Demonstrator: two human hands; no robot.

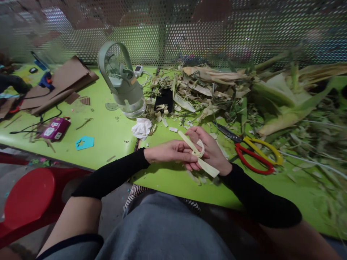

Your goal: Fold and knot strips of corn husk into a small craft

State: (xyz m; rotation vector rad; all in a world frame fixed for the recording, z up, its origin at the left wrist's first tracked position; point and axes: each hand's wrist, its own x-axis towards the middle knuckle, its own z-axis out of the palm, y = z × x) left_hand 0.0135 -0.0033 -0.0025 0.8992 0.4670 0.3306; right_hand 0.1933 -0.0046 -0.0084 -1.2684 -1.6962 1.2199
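Observation:
Both hands meet over the front edge of the green table [108,130]. My left hand [169,151] pinches a pale strip of corn husk [208,169] that runs diagonally across the fingers and is looped at its middle. My right hand [214,151] lies under and behind the strip, with its fingers curled around the loop. Both forearms wear black sleeves.
Scissors with red and yellow handles [255,153] lie just right of my hands. A heap of corn husks and cobs [260,97] fills the right side. A small grey-green fan [121,81], crumpled white paper [142,128], cardboard [62,81] and a red stool [29,198] are to the left.

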